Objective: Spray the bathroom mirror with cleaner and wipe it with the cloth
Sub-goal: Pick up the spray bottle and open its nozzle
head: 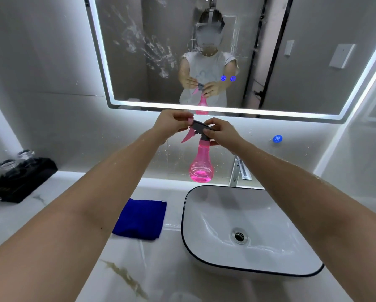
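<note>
A pink spray bottle point(201, 164) with a grey head and pink trigger hangs in the air just below the mirror point(139, 51). My right hand point(222, 132) grips its neck and the back of the head. My left hand point(171, 125) pinches the nozzle tip at the front. Pink liquid fills the bottom of the bottle. Wet spray streaks mark the mirror's upper left area. The blue cloth point(140, 219) lies folded on the counter, left of the sink.
A white basin with a dark rim point(183, 214) sits on the marble counter, with a chrome tap point(236, 171) behind it. A black tray holding glass cups point(19, 179) stands at the far left. A blue sticker point(277, 138) is on the wall.
</note>
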Available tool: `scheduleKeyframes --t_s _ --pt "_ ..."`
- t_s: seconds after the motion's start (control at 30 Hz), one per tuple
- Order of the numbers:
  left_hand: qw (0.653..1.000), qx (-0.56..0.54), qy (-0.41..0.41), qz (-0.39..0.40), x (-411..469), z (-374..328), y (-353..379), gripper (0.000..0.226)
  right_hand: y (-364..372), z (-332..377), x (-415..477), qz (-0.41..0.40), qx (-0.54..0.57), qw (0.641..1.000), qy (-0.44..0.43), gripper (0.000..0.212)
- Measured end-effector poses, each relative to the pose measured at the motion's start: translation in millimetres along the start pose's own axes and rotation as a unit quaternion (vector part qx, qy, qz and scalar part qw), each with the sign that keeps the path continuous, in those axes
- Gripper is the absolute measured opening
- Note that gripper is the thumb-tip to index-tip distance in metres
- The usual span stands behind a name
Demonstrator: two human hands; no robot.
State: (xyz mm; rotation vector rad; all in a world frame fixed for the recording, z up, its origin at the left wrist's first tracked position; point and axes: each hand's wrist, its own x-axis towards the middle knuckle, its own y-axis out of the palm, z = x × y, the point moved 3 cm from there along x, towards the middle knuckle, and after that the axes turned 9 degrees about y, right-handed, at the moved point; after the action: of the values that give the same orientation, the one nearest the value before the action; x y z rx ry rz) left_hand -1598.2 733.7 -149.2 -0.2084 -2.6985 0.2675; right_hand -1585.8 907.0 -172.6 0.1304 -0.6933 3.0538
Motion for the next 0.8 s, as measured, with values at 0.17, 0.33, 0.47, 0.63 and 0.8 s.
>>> scheduleKeyframes --t_s 0.17,0.33,0.47,0.63,0.8 --pt "0.999 0.001 -0.007 -0.036 0.2 2.9 3.1 0.025 -2.0 1.6 -1.4 0.002 0.005 1.000 0.001 0.017" --pt "0.998 -0.007 -0.025 -0.053 -1.6 6.8 5.2 0.026 -1.4 -0.1 -3.1 0.004 0.004 1.000 0.005 0.020" --pt "0.998 -0.003 -0.029 -0.058 -2.6 7.1 6.6 0.028 -1.3 -1.2 -5.2 -0.004 0.000 1.000 0.006 0.023" --pt "0.998 -0.022 -0.033 -0.053 -2.2 5.2 9.2 0.027 -5.4 -1.9 -5.7 -0.007 0.010 1.000 0.008 0.024" --pt "0.998 -0.036 -0.035 -0.026 -1.6 5.7 7.6 0.024 -4.7 -6.0 -7.9 -0.008 0.014 1.000 0.009 0.022"
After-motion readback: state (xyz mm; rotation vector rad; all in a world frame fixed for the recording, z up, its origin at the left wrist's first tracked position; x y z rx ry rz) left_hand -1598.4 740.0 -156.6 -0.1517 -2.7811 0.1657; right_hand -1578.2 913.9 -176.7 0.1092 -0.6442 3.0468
